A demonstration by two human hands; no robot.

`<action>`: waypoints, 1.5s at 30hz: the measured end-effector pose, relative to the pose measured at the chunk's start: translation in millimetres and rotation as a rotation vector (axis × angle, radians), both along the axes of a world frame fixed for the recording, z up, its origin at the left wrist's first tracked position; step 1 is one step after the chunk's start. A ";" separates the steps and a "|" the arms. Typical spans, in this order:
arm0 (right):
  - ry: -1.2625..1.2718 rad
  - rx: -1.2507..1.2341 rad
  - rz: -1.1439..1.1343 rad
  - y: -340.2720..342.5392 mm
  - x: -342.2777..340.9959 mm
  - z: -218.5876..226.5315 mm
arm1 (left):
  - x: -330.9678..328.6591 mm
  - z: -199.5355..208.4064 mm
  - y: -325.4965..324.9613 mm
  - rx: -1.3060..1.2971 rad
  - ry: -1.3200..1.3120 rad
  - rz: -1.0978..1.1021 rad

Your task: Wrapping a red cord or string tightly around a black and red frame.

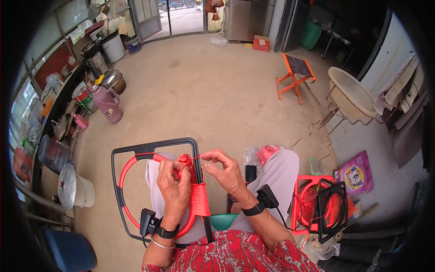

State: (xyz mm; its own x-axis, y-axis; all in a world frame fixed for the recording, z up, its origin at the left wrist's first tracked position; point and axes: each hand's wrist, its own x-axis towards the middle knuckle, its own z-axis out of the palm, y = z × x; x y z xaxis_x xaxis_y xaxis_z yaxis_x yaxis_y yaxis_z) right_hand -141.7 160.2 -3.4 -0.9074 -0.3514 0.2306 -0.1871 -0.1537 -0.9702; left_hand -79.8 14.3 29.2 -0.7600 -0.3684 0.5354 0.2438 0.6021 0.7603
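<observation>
Between both grips (174, 187) (229, 176), red cord (185, 158)

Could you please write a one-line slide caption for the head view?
Left hand and right hand working red cord at a black frame over the lap.

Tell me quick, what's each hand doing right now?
Left hand: closed, fingers gripping at the red cord bundle.
Right hand: fingers bent, holding a thin red strand at the fingertips.
</observation>
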 end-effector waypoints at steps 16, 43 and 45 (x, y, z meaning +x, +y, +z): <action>0.743 0.508 -0.309 -22.2 24.2 19.5 | 6.4 5.1 -2.4 0.473 -0.110 -0.082; -0.384 -0.218 0.245 124.3 17.3 97.2 | 41.0 -26.9 0.1 1.323 -0.447 -0.397; -0.391 0.005 0.243 137.5 23.6 96.3 | 37.1 -23.4 -8.0 1.474 -0.611 -0.552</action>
State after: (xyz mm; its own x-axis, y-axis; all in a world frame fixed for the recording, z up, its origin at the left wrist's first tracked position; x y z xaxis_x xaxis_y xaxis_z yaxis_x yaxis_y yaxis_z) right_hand -118.1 297.7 93.0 -0.8169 -0.5653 -0.1147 0.2342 -0.1433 -0.9616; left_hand -42.7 6.4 5.8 -0.9110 0.1109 -0.3971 -0.3534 -0.7063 0.6134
